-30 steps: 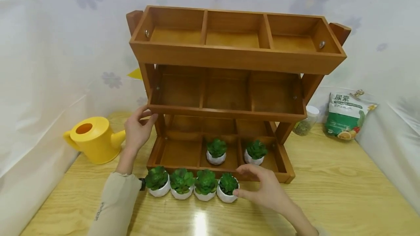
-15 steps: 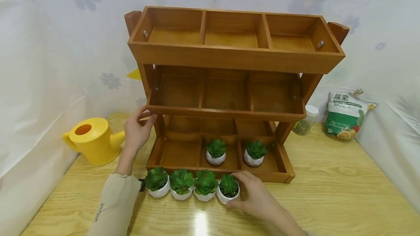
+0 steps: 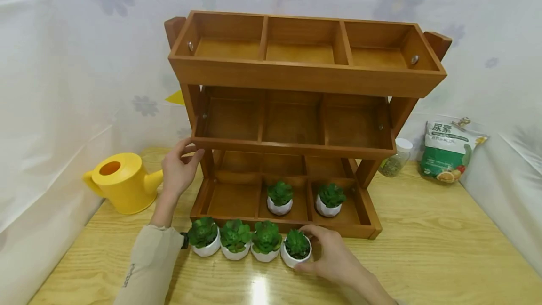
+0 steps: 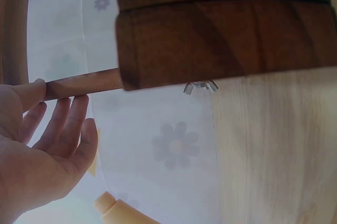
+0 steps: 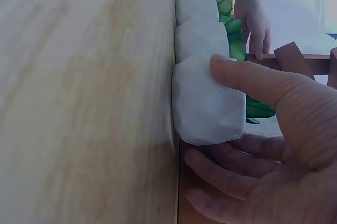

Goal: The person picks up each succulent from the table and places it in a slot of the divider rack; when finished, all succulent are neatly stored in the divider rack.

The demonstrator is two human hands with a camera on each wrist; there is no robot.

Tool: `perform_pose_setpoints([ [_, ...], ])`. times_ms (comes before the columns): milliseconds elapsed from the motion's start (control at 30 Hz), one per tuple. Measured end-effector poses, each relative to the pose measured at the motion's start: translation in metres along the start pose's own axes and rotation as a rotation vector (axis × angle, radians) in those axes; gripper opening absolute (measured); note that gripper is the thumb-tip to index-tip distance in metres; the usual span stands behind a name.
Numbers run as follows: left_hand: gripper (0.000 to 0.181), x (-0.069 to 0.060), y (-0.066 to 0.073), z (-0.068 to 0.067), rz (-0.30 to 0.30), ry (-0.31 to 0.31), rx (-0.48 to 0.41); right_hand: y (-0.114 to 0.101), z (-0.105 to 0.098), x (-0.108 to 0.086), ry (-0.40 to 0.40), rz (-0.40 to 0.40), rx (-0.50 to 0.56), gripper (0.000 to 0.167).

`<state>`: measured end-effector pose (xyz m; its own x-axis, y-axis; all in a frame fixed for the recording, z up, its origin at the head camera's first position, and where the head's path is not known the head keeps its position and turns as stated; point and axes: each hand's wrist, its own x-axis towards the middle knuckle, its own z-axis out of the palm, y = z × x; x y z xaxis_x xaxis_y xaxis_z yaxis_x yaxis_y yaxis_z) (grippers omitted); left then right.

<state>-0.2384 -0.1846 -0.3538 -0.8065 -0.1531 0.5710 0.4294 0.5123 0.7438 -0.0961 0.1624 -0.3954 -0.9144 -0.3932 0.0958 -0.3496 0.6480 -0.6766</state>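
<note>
A three-tier wooden shelf point(image 3: 305, 76) stands on the table. My left hand point(image 3: 179, 168) holds the left end of its middle tier; in the left wrist view the thumb and fingers of the left hand point(image 4: 52, 145) pinch a wooden edge. Several white pots with green succulents line up before the shelf. My right hand point(image 3: 332, 258) grips the rightmost pot point(image 3: 292, 259), thumb in front and fingers behind. The right wrist view shows the right hand point(image 5: 274, 145) around that white pot point(image 5: 205, 105), which rests on the table. Two more potted succulents point(image 3: 279, 206) point(image 3: 328, 207) sit in the bottom tier's middle and right compartments.
A yellow watering can point(image 3: 127, 185) stands at the left, beside my left forearm. Behind the shelf's right side are a lidded jar point(image 3: 394, 161) and a green and white bag point(image 3: 446, 152) with a clip. A white patterned sheet point(image 3: 84, 60) hangs behind.
My right hand has moved left and closed around the rightmost pot in the row. The left hand has stayed at the middle tier's edge.
</note>
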Motion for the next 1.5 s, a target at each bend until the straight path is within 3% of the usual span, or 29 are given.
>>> perform_pose_setpoints([
  [200, 0.033, -0.002, -0.001, -0.001, -0.023, -0.017, 0.006, 0.002, 0.000, 0.000, -0.009, -0.024, 0.029, 0.056],
  [367, 0.034, -0.001, -0.001, -0.001, -0.006, -0.020, 0.002, 0.003, -0.002, 0.000, -0.015, -0.045, 0.032, 0.057],
  [600, 0.033, 0.000, -0.002, -0.002, 0.000, -0.002, 0.007, 0.003, 0.000, 0.001, 0.041, -0.092, -0.047, 0.056],
  [833, 0.033, -0.001, -0.002, 0.000, -0.013, -0.021, -0.006, 0.005, 0.001, 0.000, 0.046, -0.092, -0.085, 0.056],
  [1167, 0.036, 0.003, 0.001, -0.001, -0.021, -0.021, 0.018, 0.006, -0.009, 0.006, 0.048, -0.011, -0.006, 0.060],
  [1500, 0.034, 0.001, 0.001, 0.000, -0.025, -0.008, -0.002, -0.015, -0.042, 0.022, 0.103, -0.006, 0.103, 0.063],
])
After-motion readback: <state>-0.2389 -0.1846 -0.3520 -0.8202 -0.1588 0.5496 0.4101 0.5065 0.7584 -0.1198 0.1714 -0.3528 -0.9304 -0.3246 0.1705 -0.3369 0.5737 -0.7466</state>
